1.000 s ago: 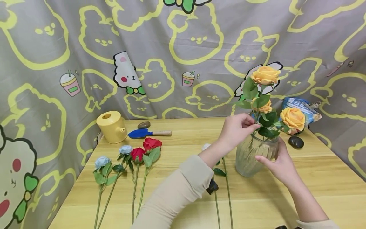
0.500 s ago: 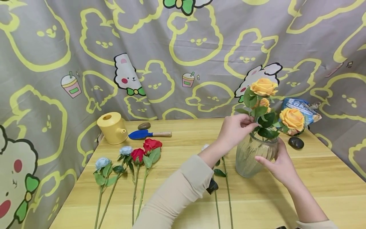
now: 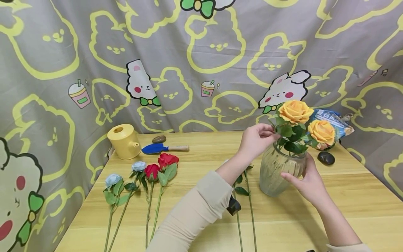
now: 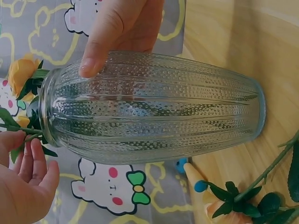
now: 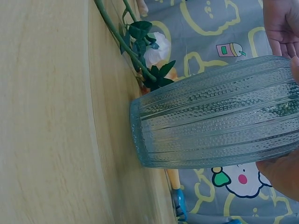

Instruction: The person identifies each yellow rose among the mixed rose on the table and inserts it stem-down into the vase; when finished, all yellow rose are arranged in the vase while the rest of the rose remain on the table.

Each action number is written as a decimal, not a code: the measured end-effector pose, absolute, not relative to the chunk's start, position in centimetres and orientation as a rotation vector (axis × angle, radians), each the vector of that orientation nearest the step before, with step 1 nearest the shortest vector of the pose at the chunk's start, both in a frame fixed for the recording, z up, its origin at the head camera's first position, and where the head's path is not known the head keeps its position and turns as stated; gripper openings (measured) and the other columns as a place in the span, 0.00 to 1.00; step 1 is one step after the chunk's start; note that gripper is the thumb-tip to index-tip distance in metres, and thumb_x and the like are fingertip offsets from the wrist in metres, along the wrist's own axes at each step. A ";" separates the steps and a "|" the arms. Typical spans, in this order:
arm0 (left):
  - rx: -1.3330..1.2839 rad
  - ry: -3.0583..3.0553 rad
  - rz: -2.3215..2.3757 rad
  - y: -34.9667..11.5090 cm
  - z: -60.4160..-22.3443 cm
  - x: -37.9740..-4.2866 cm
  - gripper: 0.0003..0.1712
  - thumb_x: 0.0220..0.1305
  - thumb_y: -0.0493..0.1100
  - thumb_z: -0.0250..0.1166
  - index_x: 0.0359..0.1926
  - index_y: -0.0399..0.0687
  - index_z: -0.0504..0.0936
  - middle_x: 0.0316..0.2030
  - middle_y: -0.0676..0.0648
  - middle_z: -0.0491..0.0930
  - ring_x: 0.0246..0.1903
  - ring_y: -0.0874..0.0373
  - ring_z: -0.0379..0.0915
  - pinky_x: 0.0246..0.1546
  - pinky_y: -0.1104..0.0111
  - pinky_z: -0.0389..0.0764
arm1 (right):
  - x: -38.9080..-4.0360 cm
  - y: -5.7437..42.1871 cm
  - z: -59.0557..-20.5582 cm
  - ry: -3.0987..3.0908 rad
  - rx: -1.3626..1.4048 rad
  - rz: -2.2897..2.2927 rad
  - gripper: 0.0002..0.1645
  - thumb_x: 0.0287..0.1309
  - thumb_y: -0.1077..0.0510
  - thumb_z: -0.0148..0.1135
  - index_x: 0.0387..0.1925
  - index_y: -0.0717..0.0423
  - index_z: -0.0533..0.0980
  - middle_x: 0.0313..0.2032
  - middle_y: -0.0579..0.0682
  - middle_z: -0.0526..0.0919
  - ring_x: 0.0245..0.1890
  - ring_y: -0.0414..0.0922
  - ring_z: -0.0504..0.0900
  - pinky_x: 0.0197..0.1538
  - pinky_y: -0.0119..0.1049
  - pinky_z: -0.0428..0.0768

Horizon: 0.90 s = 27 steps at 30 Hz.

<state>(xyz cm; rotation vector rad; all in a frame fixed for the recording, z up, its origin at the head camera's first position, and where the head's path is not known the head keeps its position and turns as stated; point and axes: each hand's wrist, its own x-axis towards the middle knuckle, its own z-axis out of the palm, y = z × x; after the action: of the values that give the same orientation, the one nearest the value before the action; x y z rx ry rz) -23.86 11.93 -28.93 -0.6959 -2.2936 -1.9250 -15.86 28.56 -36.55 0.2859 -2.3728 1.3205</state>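
In the head view my left hand [image 3: 256,140] pinches a green rose stem [image 4: 30,134] at the vase's mouth, thumb and fingertips together. Several yellow roses stand in the ribbed glass vase [image 3: 278,171]; the taller yellow rose [image 3: 295,112] rises above a lower yellow rose [image 3: 322,131] on the right, and a third bloom shows partly in the left wrist view. My right hand [image 3: 306,182] grips the vase's right side, its thumb in front and the other fingers mostly hidden behind. The vase stands upright on the table, stems blurred through its textured glass.
Red roses [image 3: 158,166] and light blue roses [image 3: 126,173] lie at left. Behind them are a yellow watering can [image 3: 122,141], blue trowel [image 3: 165,148] and brown stone [image 3: 158,139]. Stems [image 3: 250,210] lie beside my left forearm. A blue bag [image 3: 333,122] and black stone [image 3: 326,158] stand right.
The taller yellow rose has sunk lower into the vase, hiding the bloom behind it. My left hand has shifted slightly left; my right hand keeps its place on the vase.
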 end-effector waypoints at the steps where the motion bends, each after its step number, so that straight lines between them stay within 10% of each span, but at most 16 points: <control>1: -0.697 -2.292 -1.932 11.9 -29.0 -23.9 0.11 0.53 0.42 0.67 0.39 0.45 0.81 0.28 0.56 0.82 0.27 0.73 0.74 0.30 0.80 0.74 | -15.9 28.6 -36.5 -2.372 0.287 1.320 0.54 0.46 0.67 0.66 0.67 0.55 0.44 0.59 0.64 0.57 0.52 0.28 0.61 0.50 0.13 0.59; 18: -0.948 -2.452 -1.410 11.4 -28.4 -23.5 0.06 0.56 0.39 0.64 0.36 0.46 0.82 0.28 0.55 0.82 0.25 0.75 0.73 0.28 0.86 0.71 | -15.7 28.6 -36.5 -2.404 0.258 1.310 0.54 0.48 0.64 0.66 0.68 0.52 0.42 0.59 0.63 0.57 0.52 0.30 0.61 0.48 0.13 0.60; 27: -0.985 -2.550 -0.798 12.0 -27.3 -22.6 0.10 0.56 0.42 0.62 0.19 0.55 0.77 0.12 0.61 0.71 0.14 0.72 0.63 0.18 0.82 0.63 | -15.7 28.6 -36.5 -2.411 0.264 1.356 0.54 0.49 0.65 0.65 0.68 0.53 0.40 0.61 0.64 0.53 0.59 0.41 0.58 0.50 0.12 0.58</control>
<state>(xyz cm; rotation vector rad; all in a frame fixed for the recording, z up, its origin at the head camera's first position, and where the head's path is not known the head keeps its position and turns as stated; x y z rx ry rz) -22.58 12.01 -27.35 -0.9846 -2.5499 -0.7982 -15.70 28.64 -36.49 0.2642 -2.4108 1.3558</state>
